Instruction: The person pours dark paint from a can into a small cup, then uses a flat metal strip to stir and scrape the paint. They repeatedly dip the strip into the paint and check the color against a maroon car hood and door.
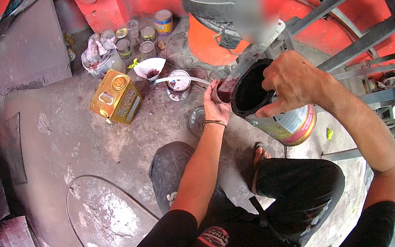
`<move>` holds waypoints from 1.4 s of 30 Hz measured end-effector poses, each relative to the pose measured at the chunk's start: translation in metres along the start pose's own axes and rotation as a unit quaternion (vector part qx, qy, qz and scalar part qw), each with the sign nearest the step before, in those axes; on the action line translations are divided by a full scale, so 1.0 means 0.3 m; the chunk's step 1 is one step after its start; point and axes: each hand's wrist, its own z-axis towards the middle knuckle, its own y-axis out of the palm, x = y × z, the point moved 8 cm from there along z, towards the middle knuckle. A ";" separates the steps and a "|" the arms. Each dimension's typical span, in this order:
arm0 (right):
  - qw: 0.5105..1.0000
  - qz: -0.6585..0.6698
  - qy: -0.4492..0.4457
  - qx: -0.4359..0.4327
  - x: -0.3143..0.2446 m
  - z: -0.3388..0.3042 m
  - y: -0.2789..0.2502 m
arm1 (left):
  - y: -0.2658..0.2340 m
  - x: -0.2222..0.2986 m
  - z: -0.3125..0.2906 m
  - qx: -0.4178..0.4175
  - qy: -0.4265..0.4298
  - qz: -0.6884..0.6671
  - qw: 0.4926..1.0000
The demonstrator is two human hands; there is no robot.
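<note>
My right hand [291, 81] grips the rim of a large paint can [287, 128] and holds it tilted toward the left. The can's inside is dark and its label is partly covered. Close to its mouth, my left hand [216, 106] is closed on a clear cup [225, 90] with dark red liquid in it. A pale curved strip [188, 78] reaches from near the cup over a small open can [179, 89] with pinkish contents. Whether my left fingers touch the strip, I cannot tell. Beyond it lies a white paper cone [150, 68] with dark red residue.
A gold rectangular tin [117, 97] stands on the stained floor at left. Behind it are a bucket with rags [102, 61] and several small cans and cups. An orange-and-black shop vacuum [213, 39] stands at the back. A dark metal frame [364, 42] rises at right.
</note>
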 end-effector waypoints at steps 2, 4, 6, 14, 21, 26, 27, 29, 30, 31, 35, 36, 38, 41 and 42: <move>1.000 -0.003 0.002 -0.001 0.007 0.002 0.010 | 0.010 -0.002 -0.008 -0.011 0.003 0.006 1.000; 1.000 -0.006 0.012 -0.007 0.013 -0.002 0.013 | 0.031 -0.006 -0.031 0.011 0.005 0.025 1.000; 1.000 -0.010 0.018 -0.012 0.017 -0.003 0.013 | 0.038 -0.006 -0.038 0.022 0.008 0.033 0.999; 0.998 -0.013 0.037 -0.049 0.019 0.023 0.010 | -0.007 -0.012 -0.004 0.032 0.004 0.022 0.999; 0.997 -0.039 0.033 -0.062 0.019 0.029 0.018 | 0.027 -0.020 -0.014 0.022 0.016 0.035 0.999; 0.996 -0.043 0.038 -0.073 0.016 0.039 0.007 | 0.028 -0.023 -0.011 0.003 0.010 0.026 1.000; 0.995 -0.051 0.038 -0.074 0.016 0.040 0.007 | 0.029 -0.026 -0.011 0.003 0.012 0.027 1.000; 0.994 -0.067 0.038 -0.075 0.015 0.041 0.007 | 0.034 -0.034 -0.012 0.003 0.016 0.029 0.999; 0.994 -0.068 0.038 -0.078 0.015 0.045 0.008 | 0.028 -0.032 -0.009 0.008 0.018 0.031 0.999; 0.994 -0.068 0.038 -0.080 0.014 0.049 0.008 | 0.023 -0.030 -0.006 0.013 0.021 0.033 0.999; 0.994 -0.064 0.038 -0.075 0.009 0.048 -0.002 | 0.031 -0.030 -0.019 0.026 0.021 0.034 0.999; 0.994 -0.064 0.041 -0.082 0.008 0.048 -0.004 | 0.039 -0.032 -0.023 0.021 0.018 0.034 0.999; 0.992 -0.063 0.046 -0.095 0.003 0.049 -0.011 | 0.055 -0.034 -0.033 0.011 0.011 0.032 0.999; 0.989 -0.086 0.044 -0.114 -0.004 0.054 -0.011 | 0.051 -0.041 -0.030 0.004 0.010 0.023 1.000; 0.990 -0.084 0.041 -0.110 -0.007 0.055 -0.015 | 0.041 -0.042 -0.024 0.006 0.007 0.021 1.000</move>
